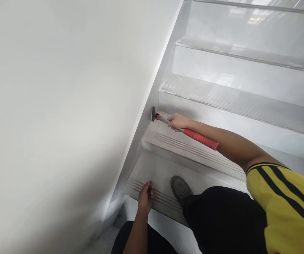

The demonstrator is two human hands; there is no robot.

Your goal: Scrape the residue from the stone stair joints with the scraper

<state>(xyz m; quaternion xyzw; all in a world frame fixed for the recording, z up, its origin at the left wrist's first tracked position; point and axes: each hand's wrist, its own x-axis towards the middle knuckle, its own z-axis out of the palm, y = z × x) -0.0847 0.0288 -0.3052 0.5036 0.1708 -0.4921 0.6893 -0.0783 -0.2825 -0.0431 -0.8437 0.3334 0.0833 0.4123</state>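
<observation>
My right hand [177, 122] grips a hammer [191, 134] with a red handle and a metal shaft, holding it high up near the shaft. Its dark head [153, 114] rests against the grey skirting [146, 120] where the white wall meets a stair tread. My left hand [145, 197] is down on the grooved front edge of a lower step [157, 176], fingers curled on the nosing. Beside that hand, a dark shoe [180, 188] stands on the same step.
Grey tiled stairs [236, 102] with grooved nosings climb away to the upper right. A plain white wall [61, 106] fills the left side. My black trousers [220, 215] and yellow striped sleeve [286, 201] fill the lower right.
</observation>
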